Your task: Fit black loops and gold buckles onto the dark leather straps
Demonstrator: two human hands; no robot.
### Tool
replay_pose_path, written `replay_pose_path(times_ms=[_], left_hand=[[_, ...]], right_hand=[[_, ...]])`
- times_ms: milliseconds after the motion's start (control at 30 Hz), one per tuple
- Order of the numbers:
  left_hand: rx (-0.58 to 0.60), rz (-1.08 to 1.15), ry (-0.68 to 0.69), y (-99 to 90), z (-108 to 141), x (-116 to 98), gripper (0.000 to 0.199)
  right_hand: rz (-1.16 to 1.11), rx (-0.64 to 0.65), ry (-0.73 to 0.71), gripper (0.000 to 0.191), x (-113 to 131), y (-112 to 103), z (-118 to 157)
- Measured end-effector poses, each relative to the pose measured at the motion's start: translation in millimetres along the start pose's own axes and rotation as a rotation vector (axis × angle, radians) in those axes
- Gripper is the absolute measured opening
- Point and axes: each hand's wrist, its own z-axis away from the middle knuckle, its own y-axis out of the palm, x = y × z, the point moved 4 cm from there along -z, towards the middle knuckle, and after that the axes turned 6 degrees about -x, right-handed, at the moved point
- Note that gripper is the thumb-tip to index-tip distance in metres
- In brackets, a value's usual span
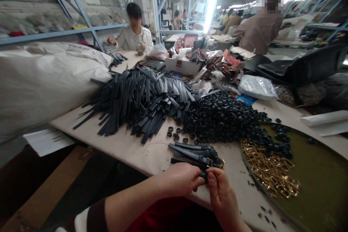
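Note:
My left hand (185, 179) and my right hand (221, 190) meet at the table's near edge, fingers closed. Between their fingertips shows a short bit of black strap (203, 176); the rest of it is hidden by the hands. Just beyond them lies a small stack of black buckle straps (194, 153), with gold buckles at their right ends. Farther back is a big heap of loose black strips (141, 98). Right of that heap spreads a pile of small black loops (220, 119). Gold buckles (269, 166) lie in a round olive tray (315, 188) on my right.
A large white sack (49, 83) bulges at the table's left. Behind the heaps stand a white box (182, 66) and plastic-wrapped packs (257, 87). One person (136, 34) sits across the table; another person (258, 30) is at the back right. Blue shelving (81, 7) rises at left.

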Motion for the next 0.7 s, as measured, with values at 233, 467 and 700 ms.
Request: replay_pose_path(times_ms=[233,467,700], left_hand=[[-0.706,-0.405,-0.471,-70.9,33,83,0.027],[-0.779,-0.509,-0.663,-67.9,76,133,0.025],[-1.223,-0.024,-0.023,-92.0,121,13,0.018]], right_hand=[[0.375,0.025,-0.096,0.028,-17,-2,-29],[0.392,-0.013,-0.110,0.030,-20,-2,-21],[0.382,0.036,-0.067,0.026,-5,-15,-12]])
